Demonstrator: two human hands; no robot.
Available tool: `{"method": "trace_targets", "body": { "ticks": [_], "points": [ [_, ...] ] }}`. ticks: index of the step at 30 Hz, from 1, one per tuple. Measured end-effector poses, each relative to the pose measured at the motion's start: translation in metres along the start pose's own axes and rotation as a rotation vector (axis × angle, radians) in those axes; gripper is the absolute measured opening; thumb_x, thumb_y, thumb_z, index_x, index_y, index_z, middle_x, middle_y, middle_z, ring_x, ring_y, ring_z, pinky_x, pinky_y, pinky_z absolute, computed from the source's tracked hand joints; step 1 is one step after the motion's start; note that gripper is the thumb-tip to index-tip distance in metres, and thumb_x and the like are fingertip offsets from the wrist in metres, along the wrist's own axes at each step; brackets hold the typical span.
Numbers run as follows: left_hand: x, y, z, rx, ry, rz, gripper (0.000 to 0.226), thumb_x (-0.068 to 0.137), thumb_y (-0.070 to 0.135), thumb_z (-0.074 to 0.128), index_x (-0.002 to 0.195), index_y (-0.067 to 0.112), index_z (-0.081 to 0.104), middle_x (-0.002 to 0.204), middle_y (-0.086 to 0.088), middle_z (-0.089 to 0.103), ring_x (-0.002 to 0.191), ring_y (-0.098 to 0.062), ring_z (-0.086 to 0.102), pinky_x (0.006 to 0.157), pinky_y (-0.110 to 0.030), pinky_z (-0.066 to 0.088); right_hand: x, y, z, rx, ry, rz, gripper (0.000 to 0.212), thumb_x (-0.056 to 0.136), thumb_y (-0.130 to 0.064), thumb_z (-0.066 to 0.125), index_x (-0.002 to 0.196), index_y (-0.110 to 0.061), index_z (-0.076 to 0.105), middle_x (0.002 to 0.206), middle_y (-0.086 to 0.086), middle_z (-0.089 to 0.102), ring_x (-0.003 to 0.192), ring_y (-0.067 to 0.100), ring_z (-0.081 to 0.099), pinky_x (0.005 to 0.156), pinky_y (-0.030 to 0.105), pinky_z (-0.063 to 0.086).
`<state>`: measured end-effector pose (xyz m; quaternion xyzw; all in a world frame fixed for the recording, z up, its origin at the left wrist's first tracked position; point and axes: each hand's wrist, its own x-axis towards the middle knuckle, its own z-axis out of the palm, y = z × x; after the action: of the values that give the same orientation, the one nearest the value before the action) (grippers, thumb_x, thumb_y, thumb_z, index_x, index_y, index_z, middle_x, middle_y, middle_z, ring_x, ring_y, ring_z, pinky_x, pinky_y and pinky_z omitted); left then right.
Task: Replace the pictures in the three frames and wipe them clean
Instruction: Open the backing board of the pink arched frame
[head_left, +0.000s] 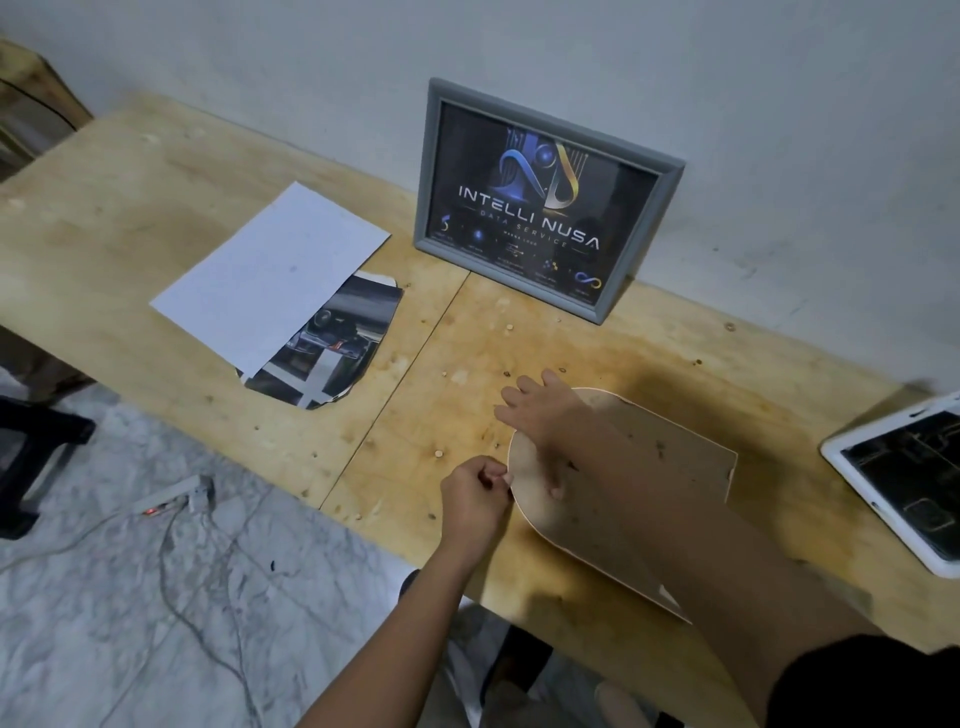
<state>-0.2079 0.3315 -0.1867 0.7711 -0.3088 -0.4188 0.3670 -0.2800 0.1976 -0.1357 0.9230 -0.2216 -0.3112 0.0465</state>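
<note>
Step in hand: second frame, back being opened or closed; which of the two I cannot tell.

- Arched frame lies face-down on the surface, near the front edge, brown backing up, rounded end toward the left.
- Right hand lies flat on the rounded end, fingers straight and spread, some reaching past the rim onto the wood. It presses and grips nothing.
- Left hand sits at the left rim of the arch. Its fingers are curled tight and pinch at the very edge. Whether they hold a tab or the backing's lip is too small to tell.
- Cut photo, arch-shaped, lies well apart to the left, half under a white sheet. Neither hand is near it.
- Grey frame stands against the wall with a logo print in it; it looks finished.
- White frame lies at the far right edge, untouched by either hand.

Judgement: about a third done, and no cloth is in view.

Next move calls for steady downward pressure from the right hand while the left works the edge piece by small pulls. The backing looks thin and chipped at the corners, so prying hard risks cracking it.
</note>
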Motion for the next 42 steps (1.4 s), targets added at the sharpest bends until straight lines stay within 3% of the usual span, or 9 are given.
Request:
{"method": "trace_targets", "body": {
  "ticks": [4,7,12,19,22,23,27,38,42],
  "points": [
    [-0.001,-0.002,0.001,-0.027,0.007,0.013,0.023,0.083,0.004,0.062,0.067,0.02,0.065,0.061,0.005,0.062,0.06,-0.018,0.058,0.063,-0.043,0.053,0.001,0.0,0.002,-0.018,0.064,-0.019,0.031,0.095,-0.014,0.044,0.125,-0.016,0.043,0.132,0.006,0.041,0.123,0.024,0.035,0.096,0.041,0.03],
    [0.0,-0.001,0.001,-0.031,0.034,0.0,0.023,0.084,0.004,0.058,0.067,0.018,0.064,0.065,-0.006,0.066,0.06,-0.031,0.061,0.06,-0.043,0.053,-0.003,0.006,-0.002,-0.003,0.03,-0.071,0.036,0.086,-0.032,0.062,0.119,-0.021,0.053,0.125,0.001,0.047,0.118,0.021,0.037,0.093,0.039,0.03],
    [0.001,-0.002,0.0,-0.054,0.024,-0.014,0.028,0.085,0.003,0.057,0.065,0.022,0.062,0.064,-0.004,0.065,0.067,-0.037,0.064,0.064,-0.047,0.054,-0.026,0.017,0.001,0.165,0.048,-0.007,0.084,0.054,-0.063,0.077,0.12,-0.023,0.045,0.121,-0.005,0.052,0.11,0.017,0.048,0.091,0.039,0.035],
    [0.003,-0.003,0.002,-0.085,0.013,-0.044,0.029,0.086,0.004,0.056,0.064,0.021,0.063,0.063,-0.007,0.066,0.067,-0.04,0.064,0.063,-0.05,0.056,-0.03,0.014,0.004,0.033,0.059,0.004,0.084,0.049,-0.065,0.077,0.117,-0.024,0.05,0.116,-0.005,0.055,0.102,0.019,0.054,0.081,0.036,0.041],
    [0.002,-0.002,0.002,-0.085,0.018,-0.049,0.028,0.087,0.004,0.056,0.065,0.019,0.063,0.064,-0.007,0.065,0.067,-0.038,0.064,0.064,-0.049,0.056,-0.025,0.009,0.0,-0.009,0.101,0.024,0.061,0.037,-0.058,0.082,0.088,-0.03,0.064,0.088,-0.009,0.064,0.08,0.015,0.061,0.066,0.032,0.048],
    [0.002,-0.001,0.002,-0.089,0.019,-0.048,0.028,0.087,0.004,0.056,0.065,0.019,0.062,0.064,-0.007,0.065,0.067,-0.038,0.064,0.063,-0.048,0.057,-0.021,0.007,-0.003,-0.034,0.157,0.026,0.051,0.04,-0.051,0.083,0.083,-0.03,0.065,0.085,-0.008,0.064,0.078,0.015,0.061,0.065,0.032,0.048],
    [0.001,0.002,0.001,-0.1,0.018,-0.061,0.025,0.087,0.004,0.056,0.067,0.018,0.061,0.068,-0.01,0.065,0.069,-0.038,0.064,0.064,-0.046,0.057,-0.006,0.002,-0.014,0.015,0.018,-0.024,0.042,0.087,-0.02,0.06,0.126,-0.015,0.045,0.131,0.005,0.042,0.124,0.022,0.036,0.097,0.041,0.032],
    [-0.001,-0.008,0.003,-0.106,0.012,0.016,0.029,0.088,0.004,0.055,0.066,0.023,0.061,0.066,-0.006,0.064,0.066,-0.034,0.063,0.063,-0.047,0.054,-0.001,0.002,-0.013,0.003,0.023,-0.04,0.038,0.089,-0.013,0.057,0.126,-0.011,0.048,0.135,0.009,0.042,0.132,0.027,0.03,0.1,0.041,0.03],
    [-0.003,-0.011,0.004,-0.08,0.031,0.091,0.026,0.088,0.003,0.053,0.069,0.019,0.062,0.065,-0.006,0.064,0.059,-0.024,0.059,0.052,-0.028,0.045,-0.004,0.002,-0.013,0.001,0.076,-0.038,0.034,0.087,-0.011,0.057,0.121,-0.009,0.05,0.129,0.009,0.048,0.128,0.029,0.034,0.097,0.04,0.032]
  ]
}}
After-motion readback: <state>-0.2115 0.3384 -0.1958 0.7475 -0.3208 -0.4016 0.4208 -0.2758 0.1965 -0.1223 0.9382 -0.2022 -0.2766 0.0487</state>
